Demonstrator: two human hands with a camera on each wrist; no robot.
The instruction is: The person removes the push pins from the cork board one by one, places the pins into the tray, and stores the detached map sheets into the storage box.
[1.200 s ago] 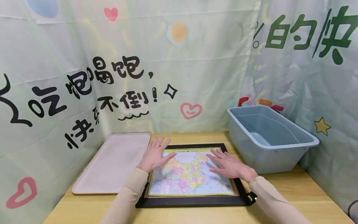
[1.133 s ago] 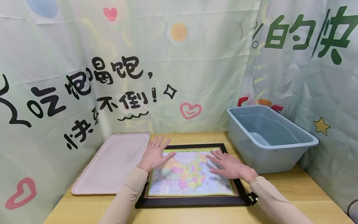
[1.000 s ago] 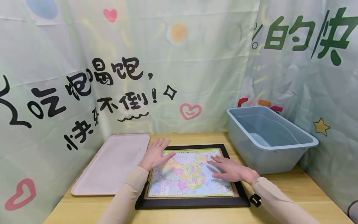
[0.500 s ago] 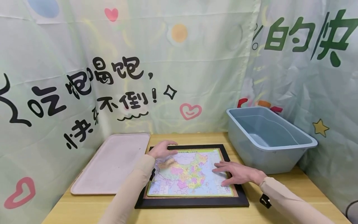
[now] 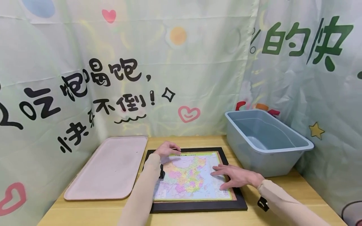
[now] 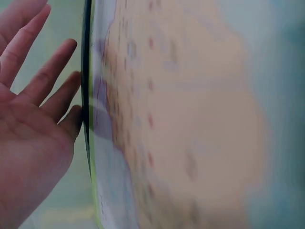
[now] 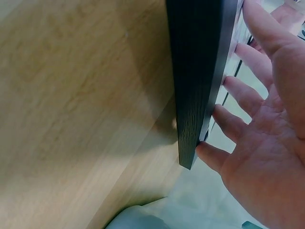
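A colourful paper map (image 5: 186, 180) lies inside a black rectangular frame (image 5: 198, 206) on the table. My left hand (image 5: 167, 149) is over the map's far left part, by the frame's far bar. Its fingers look loosely bent in the left wrist view, where some fingertips of the hand (image 6: 40, 124) meet the dark edge. On the map's right side rests my right hand (image 5: 237, 176), fingers spread. In the right wrist view the fingertips of that hand (image 7: 267, 129) are at the black frame (image 7: 200, 71) and map edge. Neither hand grips anything visible.
A pale pink tray (image 5: 110, 169) lies on the wooden table (image 5: 288, 194) left of the frame. To the right stands a blue-grey plastic bin (image 5: 254, 160). Printed curtains (image 5: 158, 47) close off the back and sides.
My left hand has moved from lying flat over the map's left corner to the far bar, its fingers bending. My right hand has slid nearer along the map's right side.
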